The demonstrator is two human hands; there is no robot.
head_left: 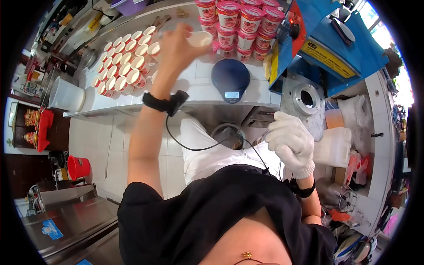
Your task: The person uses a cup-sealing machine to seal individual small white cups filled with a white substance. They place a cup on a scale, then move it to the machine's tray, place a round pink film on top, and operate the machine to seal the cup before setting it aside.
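My bare left hand (176,51) is raised over the white tiled counter (190,88), its fingers closed on a pale cup (199,39). It is just in front of tightly stacked pink-lidded cups (227,20). Many open small cups (125,68) stand in rows to its left. A round dark blue digital scale (229,77) sits right of that hand. My white-gloved right hand (289,139) hangs below the counter's edge, fingers curled; whether anything is inside them is hidden. It is nearest a metal plate with a round flanged opening (305,100).
A blue machine (335,39) with red and yellow panels stands at right, above white plastic containers (331,145). A translucent bucket (66,95) is at the counter's left end. A red bucket (78,168) and steel equipment (66,212) are lower left. A bin (227,137) sits between my legs.
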